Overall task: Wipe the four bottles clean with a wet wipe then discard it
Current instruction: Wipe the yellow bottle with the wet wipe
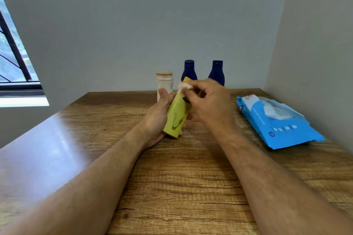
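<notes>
My left hand (158,114) grips a yellow-green bottle (176,114), tilted with its top pointing away from me, above the wooden table (191,177). My right hand (208,101) pinches a small white wet wipe (185,85) against the bottle's upper end. Behind them, at the table's far edge by the wall, stand a white bottle with an orange-rimmed cap (164,82) and two dark blue bottles (189,69) (216,71). My hands hide the lower parts of all three.
A blue pack of wet wipes (277,126) lies on the table's right side, its flap open with a white wipe showing. Walls close the back and right sides. A window (13,59) is at the left.
</notes>
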Available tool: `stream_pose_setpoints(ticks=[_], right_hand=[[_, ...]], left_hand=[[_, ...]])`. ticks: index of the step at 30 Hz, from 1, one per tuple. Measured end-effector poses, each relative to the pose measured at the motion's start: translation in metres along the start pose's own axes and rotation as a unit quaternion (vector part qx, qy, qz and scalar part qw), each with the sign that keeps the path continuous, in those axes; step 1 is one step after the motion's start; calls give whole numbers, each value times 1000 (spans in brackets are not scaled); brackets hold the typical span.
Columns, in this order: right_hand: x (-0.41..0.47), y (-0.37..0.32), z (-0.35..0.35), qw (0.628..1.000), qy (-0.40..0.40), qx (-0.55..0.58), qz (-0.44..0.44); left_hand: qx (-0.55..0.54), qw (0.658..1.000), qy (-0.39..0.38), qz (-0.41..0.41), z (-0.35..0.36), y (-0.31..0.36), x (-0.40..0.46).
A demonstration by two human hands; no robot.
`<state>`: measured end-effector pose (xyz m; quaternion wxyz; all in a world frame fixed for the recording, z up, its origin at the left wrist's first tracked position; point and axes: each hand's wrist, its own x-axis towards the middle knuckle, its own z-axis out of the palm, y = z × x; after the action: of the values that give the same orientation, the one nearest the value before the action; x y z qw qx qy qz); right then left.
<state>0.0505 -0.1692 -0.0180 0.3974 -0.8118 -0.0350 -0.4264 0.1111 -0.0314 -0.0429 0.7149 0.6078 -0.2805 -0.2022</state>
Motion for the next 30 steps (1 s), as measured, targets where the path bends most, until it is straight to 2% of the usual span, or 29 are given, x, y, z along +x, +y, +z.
stream_pose_setpoints(ticks=[2,4,9,11,13,15,19,21,23,26,28,30], right_hand=[[4,2,-4,998,53,-13,9],[3,4,-6,999,40,-29,-11],[-5,0,2,988,-140,-9,-69],[-6,-2,4,979,-180,-22,-90],[-5,-1,4,976,-187,-53,-100],[-3,1,3,985,-148,-45,-72],[2,5,1,1000,-7,-18,-11],[3,5,0,1000,15,-6,2],[1,2,-2,1000,-15,19,6],[-5,-4,0,987,-141,70,18],[-4,-3,3,981,-192,36,14],[-3,-1,2,978,-206,9,11]], left_hand=[[13,1000,-10,-5,2,-1,0],[-1,1000,-2,-4,3,-1,0],[-111,989,101,12,-2,4,4],[-139,980,142,1,-5,5,5],[-144,977,155,-13,-5,6,5],[-122,981,148,-14,-2,7,3],[-93,987,129,-13,7,8,0],[-100,987,127,-14,9,8,0],[-116,985,125,-4,10,9,-2],[-172,973,152,18,6,13,-2],[-203,963,177,16,4,14,-2],[-212,959,186,9,5,14,-3]])
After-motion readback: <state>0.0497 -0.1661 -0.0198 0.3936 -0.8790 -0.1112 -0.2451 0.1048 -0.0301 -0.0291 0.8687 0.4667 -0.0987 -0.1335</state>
